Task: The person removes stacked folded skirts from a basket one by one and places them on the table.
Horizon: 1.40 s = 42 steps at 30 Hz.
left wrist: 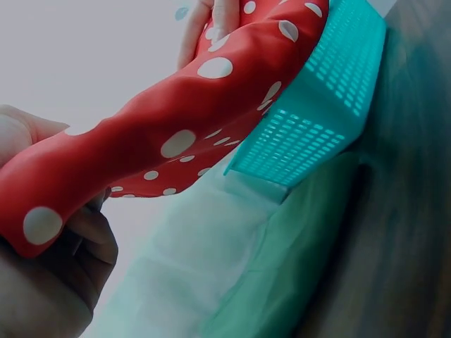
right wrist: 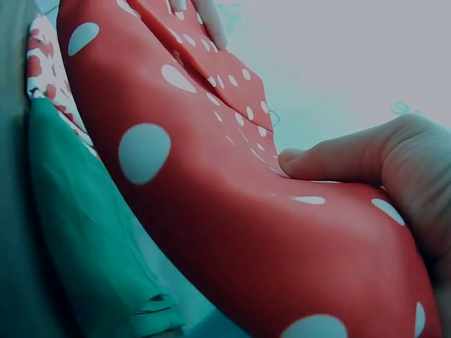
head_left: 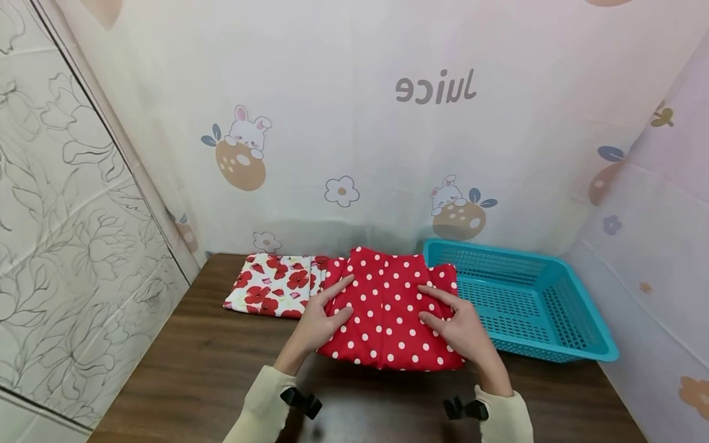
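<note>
- Head view, nearest to us: 2 cream sleeves (head_left: 266, 403) reach forward over a dark wooden table (head_left: 194, 369), each wrist carrying a small black camera mount.
- Our left hand (head_left: 316, 323) grips the left edge of a folded red cloth with white polka dots (head_left: 388, 314); the left wrist view shows the fabric lifted, with the thumb above it and curled fingers (left wrist: 88, 243) beneath, so the fold stays together.
- Our right hand (head_left: 462, 329) holds the cloth's right edge the same way, fingers on top; in the right wrist view a finger (right wrist: 338, 158) presses into the red fabric. With 1 hand on each side, the bundle stays flat and even.
- Just left of it, touching its edge, lies a white cloth printed with red flowers (head_left: 271, 286), flat on the table.
- Just right, against the red cloth's far corner, sits a turquoise slotted plastic basket (head_left: 576, 307), open side up.
- Farthest back hangs a pale curtain (head_left: 354, 123) printed with rabbits, flowers and the mirrored word "Juice".
</note>
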Motion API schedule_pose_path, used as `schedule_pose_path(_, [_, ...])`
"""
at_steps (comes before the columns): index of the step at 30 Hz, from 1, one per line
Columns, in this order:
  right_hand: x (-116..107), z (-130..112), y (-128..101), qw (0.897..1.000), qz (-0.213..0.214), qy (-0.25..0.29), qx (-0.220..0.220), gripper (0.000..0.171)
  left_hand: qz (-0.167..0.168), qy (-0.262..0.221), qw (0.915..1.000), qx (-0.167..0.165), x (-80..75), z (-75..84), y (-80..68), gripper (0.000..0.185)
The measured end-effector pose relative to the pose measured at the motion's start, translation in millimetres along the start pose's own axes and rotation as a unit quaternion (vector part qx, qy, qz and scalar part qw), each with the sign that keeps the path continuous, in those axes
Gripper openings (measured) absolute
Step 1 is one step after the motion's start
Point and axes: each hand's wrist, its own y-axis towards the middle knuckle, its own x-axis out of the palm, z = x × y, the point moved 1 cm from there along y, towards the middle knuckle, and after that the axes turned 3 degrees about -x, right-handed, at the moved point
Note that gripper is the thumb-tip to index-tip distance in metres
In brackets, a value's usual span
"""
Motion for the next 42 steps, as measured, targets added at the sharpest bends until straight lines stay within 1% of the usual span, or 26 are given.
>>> schedule_pose_path(9, [17.1, 3.5, -12.3, 0.999, -0.007, 0.020, 0.025, 0.077, 0.003, -0.034, 0.9992, -0.019, 0.4, -15.8, -23.0, 0.068])
schedule_pose_path(14, [26.0, 7.7, -16.7, 0.999, -0.014, 0.043, 0.031, 0.072, 0.001, -0.054, 0.9984, -0.015, -0.3, -23.7, -34.0, 0.067])
schedule_pose_path(21, [39.7, 12.9, -26.6, 0.996, -0.020, 0.081, 0.035, 0.072, 0.016, -0.056, 0.9983, -0.004, -3.1, -35.1, -52.8, 0.064])
schedule_pose_path(23, [44.9, 14.9, -29.2, 0.995, -0.021, 0.091, 0.038, 0.072, 0.019, -0.062, 0.9979, -0.007, -4.2, -37.8, -58.0, 0.065])
schedule_pose_path(26, [53.3, 19.3, -33.3, 0.993, -0.025, 0.105, 0.052, 0.072, 0.023, -0.069, 0.9971, -0.025, -6.4, -42.9, -66.0, 0.066])
schedule_pose_path(30, [62.8, 27.7, -39.2, 0.991, -0.028, 0.114, 0.072, 0.073, 0.020, -0.076, 0.9947, -0.066, -9.1, -51.3, -75.7, 0.067])
schedule_pose_path(33, [67.3, 34.4, -43.6, 0.989, -0.036, 0.115, 0.081, 0.076, 0.009, -0.086, 0.9922, -0.090, -10.2, -58.3, -81.9, 0.067])
schedule_pose_path(37, [71.1, 42.3, -49.5, 0.987, -0.055, 0.120, 0.097, 0.078, -0.007, -0.102, 0.9883, -0.113, -9.1, -67.1, -88.1, 0.067])
schedule_pose_path(39, [73.0, 46.0, -51.8, 0.985, -0.063, 0.123, 0.104, 0.079, -0.015, -0.096, 0.9876, -0.123, -8.5, -70.9, -90.1, 0.067])
schedule_pose_path(42, [77.1, 53.0, -54.8, 0.984, -0.068, 0.124, 0.110, 0.080, -0.024, -0.070, 0.9875, -0.139, -8.4, -77.2, -92.3, 0.068])
